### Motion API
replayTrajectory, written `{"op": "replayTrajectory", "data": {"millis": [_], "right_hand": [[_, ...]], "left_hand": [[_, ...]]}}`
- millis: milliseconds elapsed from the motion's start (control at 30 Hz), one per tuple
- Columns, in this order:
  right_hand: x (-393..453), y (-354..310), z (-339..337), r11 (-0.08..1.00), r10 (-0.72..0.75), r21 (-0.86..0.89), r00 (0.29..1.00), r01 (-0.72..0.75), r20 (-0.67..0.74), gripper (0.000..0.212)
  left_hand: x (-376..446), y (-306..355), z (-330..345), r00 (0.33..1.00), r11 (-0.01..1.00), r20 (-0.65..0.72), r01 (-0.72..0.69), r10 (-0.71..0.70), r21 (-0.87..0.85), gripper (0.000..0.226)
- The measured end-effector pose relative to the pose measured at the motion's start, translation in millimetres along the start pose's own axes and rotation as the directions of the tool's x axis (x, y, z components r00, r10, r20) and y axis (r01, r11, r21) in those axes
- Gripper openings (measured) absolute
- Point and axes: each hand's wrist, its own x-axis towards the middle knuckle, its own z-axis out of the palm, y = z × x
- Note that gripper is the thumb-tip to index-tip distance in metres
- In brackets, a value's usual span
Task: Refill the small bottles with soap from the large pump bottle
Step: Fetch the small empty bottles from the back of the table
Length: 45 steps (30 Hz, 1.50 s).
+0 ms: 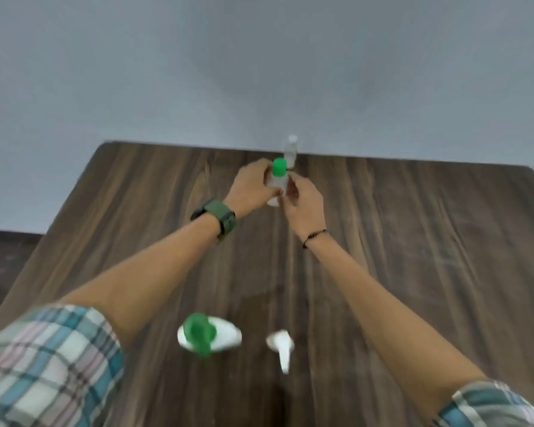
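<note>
Small bottle [277,180], clear body, green cap [279,167], cap on: held upright above the far middle of the dark wood-grain table [413,241], base just clear of or touching the tabletop, cannot tell which.

Left hand [249,188]: curled round the left side of that bottle's body, fingers wrapped behind it, thumb toward the camera. Green-strapped watch [221,216] on the wrist.

Right hand [302,200]: closing in on the right side of the same bottle, fingertips [290,188] at the lower body; firm pinch or mere touch not clear through motion blur. Thin dark cord bracelet [315,237] on the wrist.

Second small bottle [290,151], clear with a pale cap: upright just beyond the grip, near the table's far edge, apart from both hands.

Large pump bottle [210,335], white body, green pump head [198,332]: well short of the grip, on the near side of the table, toward the left, between the two forearms; blurred, seen from above, spout pointing toward the camera.

White pump-like piece [281,345], tapering to a narrow end: on the table just right of the large bottle, also well nearer the camera than the grip; too blurred to identify further.

Plaid short sleeves [50,365], blue, white and pink: at both lower corners.

Plain grey wall [259,72]: behind the table, beyond the grip.
</note>
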Motion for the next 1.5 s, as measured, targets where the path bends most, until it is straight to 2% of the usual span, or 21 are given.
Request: {"op": "replayTrajectory", "data": {"millis": [167,333,433,533,667,833,1033,1200,1333,1400,1500], "right_hand": [[-86,2,-59,0.997,-0.072,0.019,0.996,0.072,-0.045,0.041],[-180,31,-93,0.999,-0.033,0.032,0.999,0.033,-0.017,0.037],[-222,51,-99,0.997,0.015,0.070,1.000,-0.015,-0.002,0.037],[-248,68,-101,0.995,0.020,0.099,1.000,-0.020,0.006,0.037],[-261,79,-96,0.998,0.047,0.047,0.996,-0.051,0.082,0.034],[-255,81,-83,0.998,0.069,-0.010,0.984,-0.068,0.166,0.036],[-249,86,-74,0.997,0.057,-0.070,0.974,-0.043,0.219,0.039],[-245,90,-74,0.997,0.016,-0.081,0.969,0.004,0.246,0.042],[-253,98,-74,0.997,0.056,-0.061,0.951,-0.039,0.304,0.056],[-255,102,-76,0.993,0.106,-0.076,0.950,-0.087,0.292,0.062],[-255,100,-84,0.989,0.143,-0.073,0.958,-0.128,0.250,0.060]], "left_hand": [[-86,66,16,0.998,0.999,0.055,0.022,-0.020,-0.029,0.039],[-165,100,56,0.975,0.997,0.220,0.024,-0.039,0.070,0.041],[-202,110,88,0.980,0.992,0.181,0.062,-0.081,0.109,0.041],[-235,113,121,0.988,0.991,0.081,0.133,-0.131,-0.011,0.031],[-262,95,144,0.969,0.939,0.053,0.246,-0.240,-0.242,0.026],[-269,72,151,0.956,0.880,0.068,0.289,-0.285,-0.376,0.042],[-262,57,152,0.945,0.874,0.151,0.325,-0.289,-0.362,0.049],[-266,58,149,0.945,0.880,0.153,0.325,-0.289,-0.346,0.056],[-283,62,144,0.920,0.856,0.132,0.392,-0.369,-0.338,0.068],[-297,65,143,0.902,0.833,0.117,0.428,-0.415,-0.351,0.070],[-316,75,139,0.903,0.812,0.076,0.416,-0.424,-0.409,0.067]]}}
